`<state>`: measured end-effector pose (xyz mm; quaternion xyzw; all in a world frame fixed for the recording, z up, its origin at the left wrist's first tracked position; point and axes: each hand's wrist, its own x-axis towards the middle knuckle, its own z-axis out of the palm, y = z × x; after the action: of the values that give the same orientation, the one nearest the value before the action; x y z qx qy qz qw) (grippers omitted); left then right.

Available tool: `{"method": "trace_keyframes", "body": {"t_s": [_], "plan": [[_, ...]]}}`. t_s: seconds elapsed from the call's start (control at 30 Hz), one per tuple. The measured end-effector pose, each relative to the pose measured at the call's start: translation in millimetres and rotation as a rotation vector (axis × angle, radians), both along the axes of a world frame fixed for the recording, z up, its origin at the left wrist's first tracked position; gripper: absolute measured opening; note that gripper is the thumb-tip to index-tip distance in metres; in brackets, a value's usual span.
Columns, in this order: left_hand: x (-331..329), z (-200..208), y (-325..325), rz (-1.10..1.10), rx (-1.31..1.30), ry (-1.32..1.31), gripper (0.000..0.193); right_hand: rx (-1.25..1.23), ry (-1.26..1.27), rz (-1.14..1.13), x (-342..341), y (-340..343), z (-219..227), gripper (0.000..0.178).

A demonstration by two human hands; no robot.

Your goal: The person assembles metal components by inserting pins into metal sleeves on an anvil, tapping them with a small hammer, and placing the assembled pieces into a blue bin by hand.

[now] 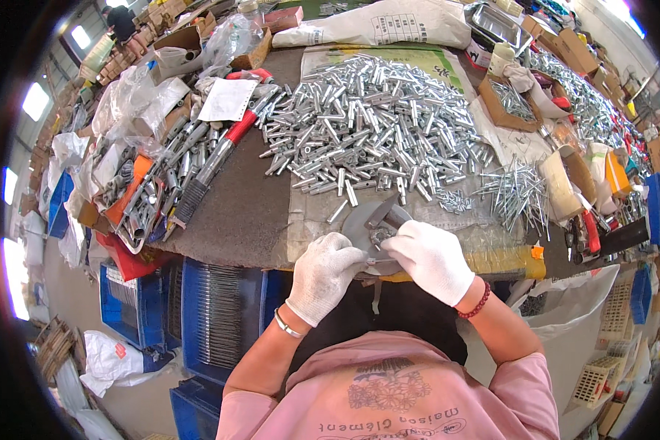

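At the front edge of the table, a grey round metal piece with a raised, blade-like part (374, 220) stands between my two white-gloved hands. My left hand (325, 274) is closed at its lower left side, thumb and forefinger pressed together. Fingers of my right hand (431, 258) are curled in over its right side, close to a small metal part in the middle. Whatever the fingertips pinch is hidden by the gloves. Just beyond lies a large heap of silvery metal tubes (381, 121), with a few strays near the round piece.
Long thin bolts (517, 194) and a small pile of short pins (455, 201) lie right of the heap. A cardboard box of metal parts (507, 103) stands farther right. Tools with a red-handled bar (224, 161) crowd the left. Blue crates (220, 315) sit below the table.
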<state>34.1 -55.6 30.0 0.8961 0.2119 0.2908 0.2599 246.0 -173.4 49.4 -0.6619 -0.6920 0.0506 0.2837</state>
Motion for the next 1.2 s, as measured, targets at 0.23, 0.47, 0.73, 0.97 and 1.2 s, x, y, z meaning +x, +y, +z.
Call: {"method": "trace_keyframes", "body": {"t_s": [0.23, 0.47, 0.73, 0.97, 1.2], "plan": [[0.4, 1.8, 0.4, -0.02, -0.002, -0.027, 0.013, -0.046, -0.063, 0.135, 8.4, 20.5, 2.9, 0.012], [0.7, -0.4, 1.2, -0.033, 0.016, -0.03, 0.015, -0.127, -0.061, 0.172, 8.5, 30.7, 7.6, 0.005], [-1.1, -5.0, 2.7, -0.029, 0.009, -0.029, 0.017, -0.163, 0.14, 0.113, 2.6, 19.9, 19.2, 0.004], [-1.5, -4.5, 2.5, -0.029, 0.031, -0.004, 0.02, -0.125, 0.141, 0.128, -6.3, 15.7, 10.8, 0.005], [-2.3, -4.4, 1.9, -0.023, 0.023, -0.003, 0.021, -0.105, 0.082, 0.146, -10.2, 18.3, 12.4, 0.002]]}}
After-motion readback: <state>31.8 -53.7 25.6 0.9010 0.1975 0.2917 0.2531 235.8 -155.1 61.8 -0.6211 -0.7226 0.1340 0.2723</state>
